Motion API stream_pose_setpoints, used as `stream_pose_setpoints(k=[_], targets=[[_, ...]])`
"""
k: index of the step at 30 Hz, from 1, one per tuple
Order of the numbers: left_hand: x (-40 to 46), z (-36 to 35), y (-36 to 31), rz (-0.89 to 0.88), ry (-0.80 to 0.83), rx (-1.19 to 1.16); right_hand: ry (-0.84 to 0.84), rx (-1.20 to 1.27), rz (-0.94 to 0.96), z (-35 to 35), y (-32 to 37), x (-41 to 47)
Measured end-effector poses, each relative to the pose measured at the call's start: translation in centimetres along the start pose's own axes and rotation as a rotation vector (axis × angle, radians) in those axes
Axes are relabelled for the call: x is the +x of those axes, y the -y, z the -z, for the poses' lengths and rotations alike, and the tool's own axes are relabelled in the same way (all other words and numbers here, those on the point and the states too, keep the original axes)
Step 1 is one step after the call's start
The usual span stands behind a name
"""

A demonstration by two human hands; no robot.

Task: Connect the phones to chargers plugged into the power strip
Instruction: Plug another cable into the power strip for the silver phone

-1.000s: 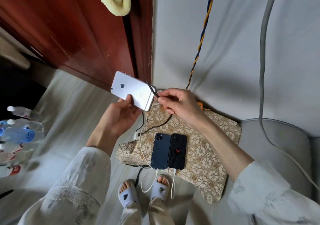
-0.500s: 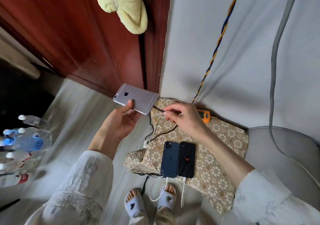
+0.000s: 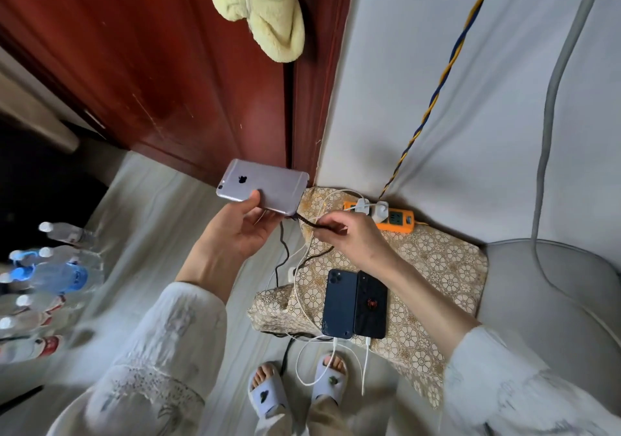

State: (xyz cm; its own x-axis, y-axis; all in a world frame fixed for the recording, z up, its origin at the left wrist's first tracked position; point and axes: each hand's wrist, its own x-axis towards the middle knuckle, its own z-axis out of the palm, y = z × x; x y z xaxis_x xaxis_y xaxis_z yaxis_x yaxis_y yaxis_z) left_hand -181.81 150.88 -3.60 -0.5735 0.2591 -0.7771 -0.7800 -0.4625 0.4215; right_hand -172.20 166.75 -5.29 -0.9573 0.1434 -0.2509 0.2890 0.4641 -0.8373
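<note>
Phones, a dark blue phone (image 3: 339,302) and a black phone (image 3: 370,304), are laid side by side on the patterned cushion (image 3: 433,267), below the right grip, white cables plugged in. The black cable (image 3: 307,223) is pinched by the right hand (image 3: 353,239); its plug meets the silver phone (image 3: 262,186), grasped by the left hand (image 3: 235,233). Beyond the right grip, the orange power strip (image 3: 396,220) carries white chargers.

Dark apple logo showing on the back of the silver phone (image 3: 265,185) at frame centre, small red emblem showing on the black phone (image 3: 371,304) lower down, bottle labels at left blurring beyond reading
</note>
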Motion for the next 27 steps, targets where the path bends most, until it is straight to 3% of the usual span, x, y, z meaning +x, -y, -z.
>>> stream_pose_setpoints(k=[3, 7, 11, 16, 22, 27], targets=[[-0.6, 0.5, -0.9, -0.027, 0.026, -0.032, 0.034, -0.116, -0.059, -1.3, -1.8, 0.7], [-1.2, 1.4, -1.7, -0.054, 0.014, -0.087, -0.058, -0.175, -0.093, -1.4, -1.4, 1.5], [-1.4, 2.6, -2.4, -0.059, 0.041, -0.186, -0.262, -0.012, 0.131, 0.0, 1.2, -0.1], [-1.3, 1.8, -1.3, -0.015, 0.052, -0.289, -0.299, -0.070, 0.273, 2.5, 3.1, -1.4], [-1.0, 1.0, 0.7, -0.009, 0.046, -0.274, -0.358, -0.382, 0.068, 5.2, -2.6, -2.1], [-0.2, 0.9, 2.3, -0.039, 0.012, -0.261, -0.395, -0.359, -0.243, 5.9, -8.7, -2.9]])
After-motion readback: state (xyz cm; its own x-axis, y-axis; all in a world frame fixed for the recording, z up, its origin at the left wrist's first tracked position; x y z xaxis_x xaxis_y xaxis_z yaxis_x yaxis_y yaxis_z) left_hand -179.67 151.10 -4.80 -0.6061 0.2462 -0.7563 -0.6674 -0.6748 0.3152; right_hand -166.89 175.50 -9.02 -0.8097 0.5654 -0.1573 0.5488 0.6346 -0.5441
